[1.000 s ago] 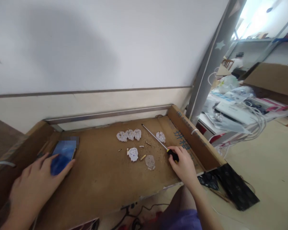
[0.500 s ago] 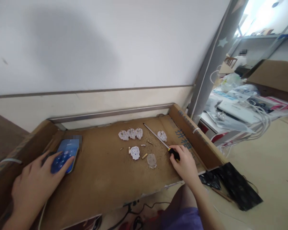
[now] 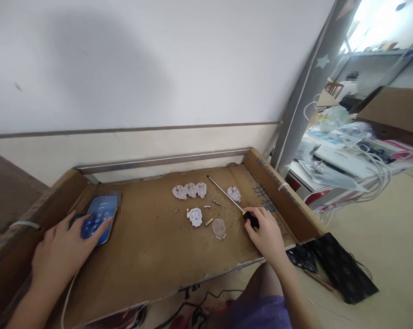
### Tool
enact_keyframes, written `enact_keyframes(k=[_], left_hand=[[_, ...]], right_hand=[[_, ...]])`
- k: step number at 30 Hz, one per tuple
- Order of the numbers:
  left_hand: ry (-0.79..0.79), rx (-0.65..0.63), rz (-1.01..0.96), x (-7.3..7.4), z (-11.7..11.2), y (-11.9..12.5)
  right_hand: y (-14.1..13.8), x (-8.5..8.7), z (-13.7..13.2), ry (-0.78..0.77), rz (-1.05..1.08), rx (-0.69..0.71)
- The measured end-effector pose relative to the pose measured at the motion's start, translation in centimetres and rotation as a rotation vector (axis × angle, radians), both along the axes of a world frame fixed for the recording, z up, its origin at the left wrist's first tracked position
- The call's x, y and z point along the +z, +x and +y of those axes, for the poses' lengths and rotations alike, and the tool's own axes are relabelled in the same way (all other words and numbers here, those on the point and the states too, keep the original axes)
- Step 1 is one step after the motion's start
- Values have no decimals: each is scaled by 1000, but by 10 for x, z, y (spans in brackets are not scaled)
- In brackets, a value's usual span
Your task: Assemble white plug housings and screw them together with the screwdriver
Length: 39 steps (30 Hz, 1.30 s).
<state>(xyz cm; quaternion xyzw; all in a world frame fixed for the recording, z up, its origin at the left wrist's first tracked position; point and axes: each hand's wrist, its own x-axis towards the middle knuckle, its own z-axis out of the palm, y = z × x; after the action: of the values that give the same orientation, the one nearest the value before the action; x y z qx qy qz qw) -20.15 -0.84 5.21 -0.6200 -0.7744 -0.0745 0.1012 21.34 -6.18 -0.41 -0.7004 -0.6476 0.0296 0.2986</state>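
Observation:
At the left of the cardboard work surface lies a smartphone (image 3: 102,214) with a lit blue screen. My left hand (image 3: 64,242) rests over its lower part, fingers apart and thumb across the screen; something dark shows beneath the fingers. On the right, my right hand (image 3: 266,230) is closed around the black and yellow handle of a screwdriver (image 3: 227,195), whose long shaft points up and left along the cardboard. Near the shaft are several clear plug bodies with metal pins (image 3: 190,189), another pinned plug body (image 3: 233,193), a white plug part (image 3: 195,217) and a clear cover (image 3: 219,229).
Small brass pieces (image 3: 209,222) lie scattered among the plug parts. Raised cardboard walls (image 3: 281,192) edge both sides, and a metal bar (image 3: 168,161) runs along the back. A cluttered table (image 3: 343,160) stands at the right, with a black bag (image 3: 343,267) below.
The view has shifted slightly. My left hand has moved a little up and right over the phone; my right hand still holds the screwdriver in the same place.

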Motion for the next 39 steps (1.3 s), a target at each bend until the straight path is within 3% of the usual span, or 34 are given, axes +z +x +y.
enact_keyframes(k=[2,4,7,10,13,16,19,25,33,35,37,39], left_hand=[[119,-2,-55,5,-1,13],[271,-92,-134,10,-3,36],[256,-478,-275,9,-4,89],[45,-919,-299,-3,-1,148],[-70,-1149,-330,-20,4,190],[-92,-1160,-380,-34,5,204],[-69,-1101,-442,-41,2,201],[-46,-1004,-434,-42,1,196],[-26,-1028,-455,-46,-3,201],[-22,-1037,-438,-42,-1,199],[24,-985,-383,-27,5,185],[129,-788,-278,-4,18,156]], right_hand=[[-1,0,0,0,-7,-2],[-1,0,-1,1,-14,-8],[-2,-1,-1,4,-23,-22],[-2,-2,0,9,-37,-34],[-3,-2,0,6,-51,-35],[-4,-2,0,4,-53,-36],[-1,-2,2,2,-8,-34],[8,-3,7,-34,119,10],[4,-3,5,-33,96,-5],[3,-2,5,-27,85,-5],[3,-2,4,-21,73,-5],[2,-2,4,-21,60,-6]])
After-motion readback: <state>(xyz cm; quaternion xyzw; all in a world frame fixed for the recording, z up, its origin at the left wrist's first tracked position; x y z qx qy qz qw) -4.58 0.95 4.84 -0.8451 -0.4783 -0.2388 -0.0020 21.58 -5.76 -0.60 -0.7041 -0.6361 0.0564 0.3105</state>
